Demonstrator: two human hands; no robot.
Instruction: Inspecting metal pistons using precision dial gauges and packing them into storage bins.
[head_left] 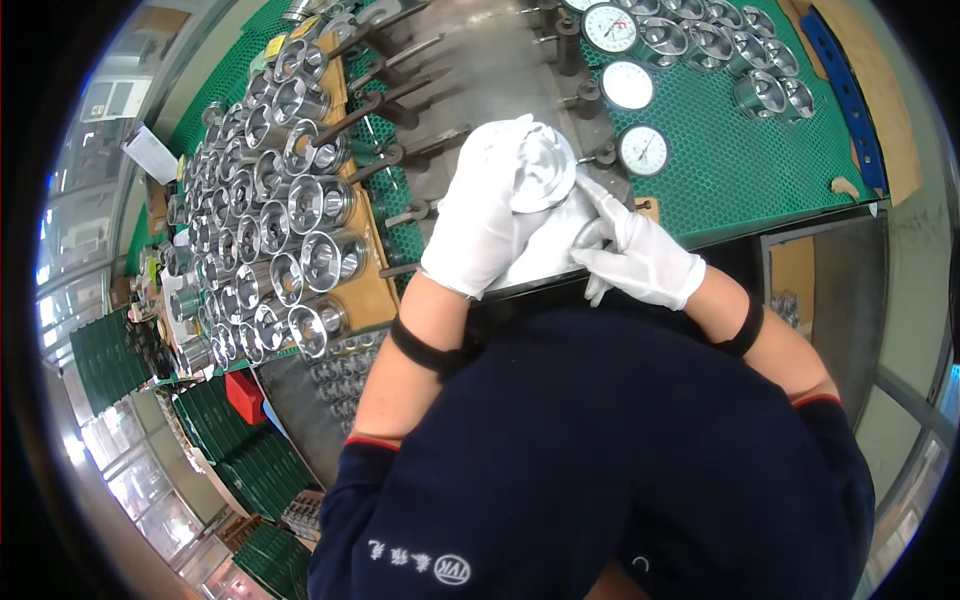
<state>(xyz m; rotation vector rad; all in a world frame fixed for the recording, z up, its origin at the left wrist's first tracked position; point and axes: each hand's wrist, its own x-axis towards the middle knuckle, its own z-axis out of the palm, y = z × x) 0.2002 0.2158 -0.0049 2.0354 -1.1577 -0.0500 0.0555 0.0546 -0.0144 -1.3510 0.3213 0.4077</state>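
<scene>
Both my hands wear white gloves. My left hand [482,215] is wrapped round the left side of a silvery metal piston [545,170], its round recessed face turned up. My right hand [645,258] is beside the piston, index finger stretched to its right edge. The thumb and other fingers of that hand are curled round a small grey shape that I cannot make out clearly. White cloth or paper [548,245] lies below the piston. Beyond my hands is a grey metal fixture [490,75] with rod-like arms on its left side.
Many pistons [330,258] stand in rows on brown board at the left. Dial gauges [642,150] line the fixture's right side. More pistons [760,95] sit on the green mat [730,185] at the far right, near a blue strip [845,95]. Green crates [110,365] are stacked lower left.
</scene>
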